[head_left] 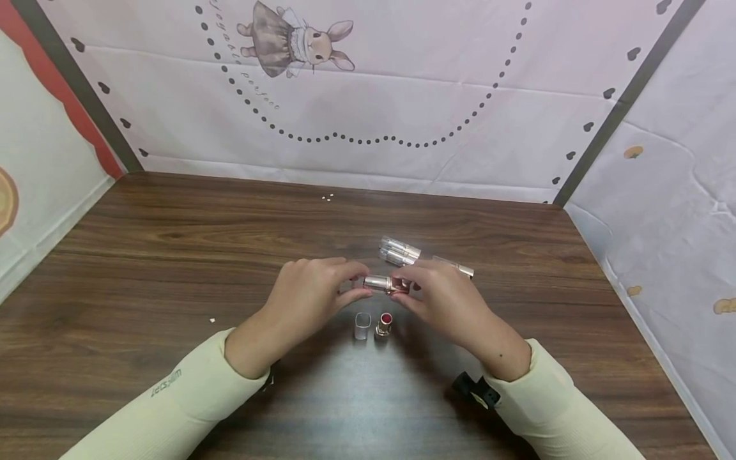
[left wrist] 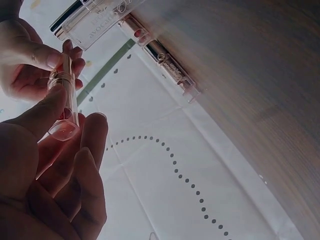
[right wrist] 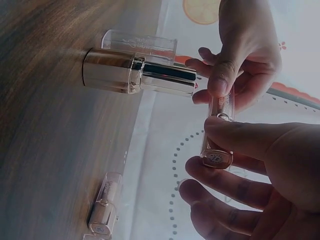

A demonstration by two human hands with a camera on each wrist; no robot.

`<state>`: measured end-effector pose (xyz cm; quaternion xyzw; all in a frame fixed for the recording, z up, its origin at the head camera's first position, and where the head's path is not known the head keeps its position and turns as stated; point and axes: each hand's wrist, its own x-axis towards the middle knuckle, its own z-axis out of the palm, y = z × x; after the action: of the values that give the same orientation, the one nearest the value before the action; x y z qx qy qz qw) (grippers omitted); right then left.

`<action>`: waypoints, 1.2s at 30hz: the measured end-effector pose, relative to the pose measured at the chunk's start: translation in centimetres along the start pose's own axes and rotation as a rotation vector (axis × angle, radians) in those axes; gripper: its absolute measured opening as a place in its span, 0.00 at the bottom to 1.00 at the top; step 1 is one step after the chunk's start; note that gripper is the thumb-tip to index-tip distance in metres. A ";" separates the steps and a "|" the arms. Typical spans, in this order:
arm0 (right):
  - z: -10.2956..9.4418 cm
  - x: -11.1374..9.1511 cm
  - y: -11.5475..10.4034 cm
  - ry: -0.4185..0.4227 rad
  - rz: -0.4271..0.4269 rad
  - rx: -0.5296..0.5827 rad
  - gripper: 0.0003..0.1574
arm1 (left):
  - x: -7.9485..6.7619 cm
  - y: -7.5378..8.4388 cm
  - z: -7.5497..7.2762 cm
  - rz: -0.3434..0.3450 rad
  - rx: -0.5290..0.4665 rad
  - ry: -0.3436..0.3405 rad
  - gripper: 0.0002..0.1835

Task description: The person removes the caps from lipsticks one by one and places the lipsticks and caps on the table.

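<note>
Both hands hold a capped lipstick (head_left: pixel 377 283) level above the table. My left hand (head_left: pixel 310 287) pinches its clear cap end between thumb and fingers. At the gold base end, my right hand (head_left: pixel 445 297) pinches from the other side, and the base's underside shows in the right wrist view. Just below the hands, an uncapped lipstick (right wrist: pixel 112 71) stands upright, its red bullet (head_left: pixel 386 317) wound up. Beside it on the left a clear cap (head_left: pixel 362 326) stands with its open end up.
Behind the hands, two capped lipsticks (head_left: pixel 399 251) lie side by side. Another lipstick (head_left: pixel 463 269) lies to their right, partly covered by my right hand. Small white scraps (head_left: pixel 328 197) dot the wooden table (head_left: pixel 172 255). Printed cloth (head_left: pixel 402 96) walls the back and sides.
</note>
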<state>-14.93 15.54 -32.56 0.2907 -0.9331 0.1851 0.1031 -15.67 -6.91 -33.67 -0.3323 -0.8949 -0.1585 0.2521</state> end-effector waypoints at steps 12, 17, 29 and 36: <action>0.0 0.0 0.1 -0.011 0.019 -0.017 0.12 | -0.1 0.1 0.1 -0.029 0.008 -0.021 0.14; 0.0 0.0 0.1 -0.012 0.021 -0.024 0.13 | -0.1 0.1 0.0 -0.029 0.010 -0.022 0.14; 0.0 0.0 0.2 -0.019 0.017 -0.042 0.10 | -0.1 -0.2 0.1 -0.024 0.021 -0.035 0.14; 0.0 0.0 0.2 -0.035 0.036 -0.040 0.12 | 0.0 -0.1 0.0 -0.035 0.024 -0.043 0.14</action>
<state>-15.04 15.72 -32.58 0.2749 -0.9433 0.1632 0.0890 -15.73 -6.98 -33.73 -0.3168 -0.9077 -0.1452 0.2337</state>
